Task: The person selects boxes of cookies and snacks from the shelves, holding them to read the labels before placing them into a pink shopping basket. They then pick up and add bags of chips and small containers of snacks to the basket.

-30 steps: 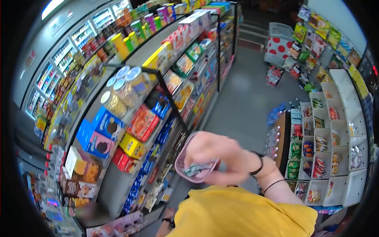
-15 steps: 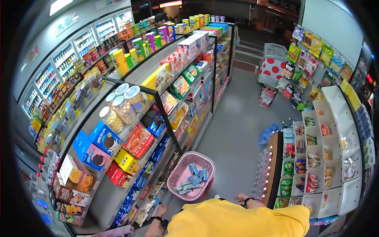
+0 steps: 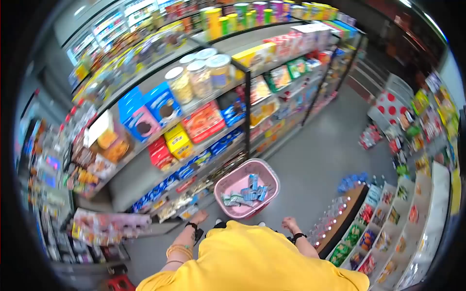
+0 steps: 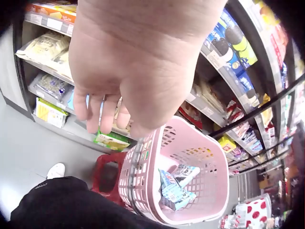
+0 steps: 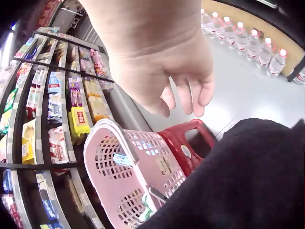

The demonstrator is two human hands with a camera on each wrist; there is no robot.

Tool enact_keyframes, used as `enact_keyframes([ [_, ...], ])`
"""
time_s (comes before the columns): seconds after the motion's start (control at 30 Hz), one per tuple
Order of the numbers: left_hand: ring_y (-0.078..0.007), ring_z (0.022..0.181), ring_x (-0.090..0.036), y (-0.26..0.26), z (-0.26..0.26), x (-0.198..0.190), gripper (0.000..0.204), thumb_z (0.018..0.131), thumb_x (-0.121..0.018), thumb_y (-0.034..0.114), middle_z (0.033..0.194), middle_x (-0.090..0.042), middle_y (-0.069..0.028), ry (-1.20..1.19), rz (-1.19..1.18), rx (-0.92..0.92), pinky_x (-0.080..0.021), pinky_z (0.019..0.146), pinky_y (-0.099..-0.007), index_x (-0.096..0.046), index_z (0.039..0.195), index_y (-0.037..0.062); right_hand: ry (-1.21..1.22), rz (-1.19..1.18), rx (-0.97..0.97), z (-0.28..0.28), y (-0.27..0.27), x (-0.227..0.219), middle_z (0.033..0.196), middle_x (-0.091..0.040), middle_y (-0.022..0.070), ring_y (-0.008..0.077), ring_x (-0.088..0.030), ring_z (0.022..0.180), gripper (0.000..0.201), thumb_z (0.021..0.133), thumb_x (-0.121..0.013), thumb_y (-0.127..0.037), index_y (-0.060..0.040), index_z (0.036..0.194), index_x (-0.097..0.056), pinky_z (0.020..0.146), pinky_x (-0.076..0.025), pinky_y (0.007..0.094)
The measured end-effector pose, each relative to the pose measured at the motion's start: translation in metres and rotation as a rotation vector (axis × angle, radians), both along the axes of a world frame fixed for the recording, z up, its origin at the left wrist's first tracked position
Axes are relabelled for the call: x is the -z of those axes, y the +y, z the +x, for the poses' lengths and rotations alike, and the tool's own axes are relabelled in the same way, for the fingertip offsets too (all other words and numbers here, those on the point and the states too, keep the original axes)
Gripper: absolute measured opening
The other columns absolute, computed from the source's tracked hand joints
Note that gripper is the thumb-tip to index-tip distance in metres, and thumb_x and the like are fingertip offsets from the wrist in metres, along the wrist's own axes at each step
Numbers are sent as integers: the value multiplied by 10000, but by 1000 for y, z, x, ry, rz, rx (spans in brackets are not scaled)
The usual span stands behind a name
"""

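My left hand (image 3: 199,217) hangs beside the lower shelves, its fingers loosely bent around nothing. On the other side, my right hand (image 3: 290,224) hangs free near the row of bottles, also holding nothing. Between and ahead of them is a pink plastic basket (image 3: 276,188) with several small blue-and-white packets (image 3: 255,193) and a greenish packet (image 3: 234,199) inside. In the left wrist view the fingers (image 4: 108,114) dangle close above the basket's rim. A red stool (image 5: 183,145) is beneath the basket, partly hidden by it.
A shelf rack (image 3: 247,116) of boxed snacks and jars runs along the left. Clear bottles (image 5: 252,45) line the floor at right, beside tiered bins (image 3: 383,228) of small packets. A polka-dotted chest (image 3: 391,104) stands farther down the aisle. Another red stool (image 3: 121,282) is at lower left.
My right hand, over the basket at first, has dropped to my side, leaving the packets in view. The head view has since swung left, and both forearms now show more fully.
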State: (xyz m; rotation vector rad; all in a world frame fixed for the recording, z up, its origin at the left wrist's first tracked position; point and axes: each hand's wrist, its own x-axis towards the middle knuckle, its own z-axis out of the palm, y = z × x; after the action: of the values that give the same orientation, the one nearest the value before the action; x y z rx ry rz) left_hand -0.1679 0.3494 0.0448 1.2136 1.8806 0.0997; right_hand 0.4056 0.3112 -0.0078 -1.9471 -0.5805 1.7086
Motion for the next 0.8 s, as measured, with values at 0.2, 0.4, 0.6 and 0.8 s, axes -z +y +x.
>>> enact_keyframes([
  [0.2, -322, 925, -696, -92, 5, 46, 352, 809, -684, 371, 927, -725, -183, -1, -58, -358, -526, 821, -411, -709, 894, 30, 24, -68, -186, 36, 30, 42, 781, -667, 48, 183, -656, 648, 93, 903, -590, -143, -80, 968, -615, 569, -521, 330],
  [0.4, -343, 1049, -672, -203, 59, 29, 418, 807, -703, 393, 1066, -721, -176, 27, -154, -613, -514, 906, -415, -697, 1052, 54, -66, -175, -358, 56, 47, 37, 765, -651, 59, 195, -631, 616, 96, 907, -589, -152, -71, 952, -616, 546, -512, 332],
  [0.6, -349, 1102, -652, -302, 97, 47, 442, 812, -703, 408, 1101, -714, -181, 22, -268, -696, -499, 955, -425, -698, 1077, 55, -34, -111, -454, 67, 79, 58, 823, -674, 75, 226, -663, 662, 178, 909, -603, -200, -55, 1010, -620, 569, -532, 357],
  [0.8, -351, 1183, -610, -297, 116, 1, 549, 823, -646, 482, 1157, -690, -185, 131, -303, -672, -460, 1025, -434, -686, 1220, 104, -63, -44, -482, 39, 103, 25, 810, -666, 67, 205, -665, 659, 201, 916, -602, -208, -64, 1054, -618, 565, -529, 343],
])
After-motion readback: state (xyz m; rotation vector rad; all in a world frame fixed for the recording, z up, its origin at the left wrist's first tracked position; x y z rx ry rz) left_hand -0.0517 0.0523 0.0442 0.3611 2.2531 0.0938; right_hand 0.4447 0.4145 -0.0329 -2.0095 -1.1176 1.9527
